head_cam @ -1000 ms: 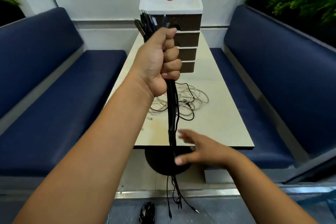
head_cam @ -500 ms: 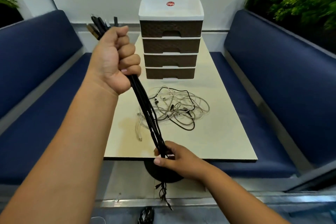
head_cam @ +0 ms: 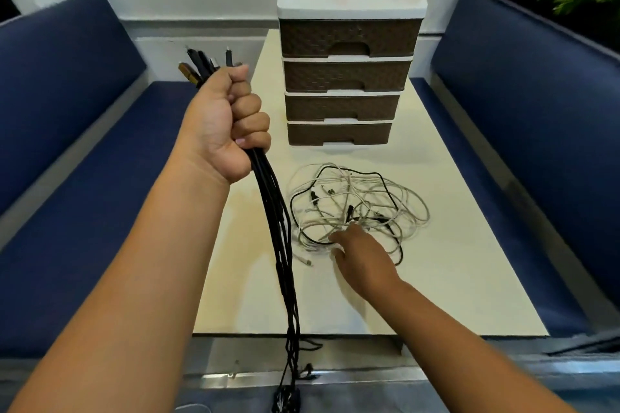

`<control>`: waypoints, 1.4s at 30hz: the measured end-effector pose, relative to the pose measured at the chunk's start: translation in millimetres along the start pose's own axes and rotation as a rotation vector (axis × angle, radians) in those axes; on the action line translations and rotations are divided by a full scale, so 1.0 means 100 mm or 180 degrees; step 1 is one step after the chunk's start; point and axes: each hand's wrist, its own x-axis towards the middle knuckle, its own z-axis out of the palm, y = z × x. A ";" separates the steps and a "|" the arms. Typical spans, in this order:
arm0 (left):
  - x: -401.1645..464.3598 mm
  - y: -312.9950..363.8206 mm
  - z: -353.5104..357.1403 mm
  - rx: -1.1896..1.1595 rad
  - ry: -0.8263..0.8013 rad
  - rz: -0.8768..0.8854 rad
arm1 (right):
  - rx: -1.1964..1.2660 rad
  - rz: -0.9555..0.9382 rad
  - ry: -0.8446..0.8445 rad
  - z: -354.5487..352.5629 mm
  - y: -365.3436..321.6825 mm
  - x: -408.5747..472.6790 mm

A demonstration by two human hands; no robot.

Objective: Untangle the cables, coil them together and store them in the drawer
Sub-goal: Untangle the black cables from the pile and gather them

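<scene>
Left hand (head_cam: 224,126) is fisted tight around a bundle of black cables (head_cam: 278,238) near the plug ends, which poke out above the fist toward 11 o'clock; the rest hangs straight down past the near edge of the table (head_cam: 469,295) toward the floor. Holding them high and vertical likely lets gravity pull the strands parallel, so they're sorted and ready to coil. Right hand (head_cam: 364,260) is over the tangle of white and black cables (head_cam: 362,208) lying on the table at roughly 1 o'clock from the bundle. Its fingers reach into the near edge of the pile and touch the strands, but I can't tell whether they've pinched one or are just resting loose. Judgement: black set is mostly separated, and the tangle is the next batch to pick apart. Drawer unit (head_cam: 349,57) sits at 12 o'clock at the far end of the table, with four brown drawers, all closed, so storage hasn't started. Risk: pulling one strand from the pile could drag the whole knot, and a black lead is looped through the white ones. Blue benches (head_cam: 84,211) flank the table at 9 and 3 o'clock.
</scene>
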 end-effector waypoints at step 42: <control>0.56 -0.26 -0.06 0.0647 -0.0323 0.0085 | 0.2203 -0.0051 0.0853 -1.65 -1.13 0.73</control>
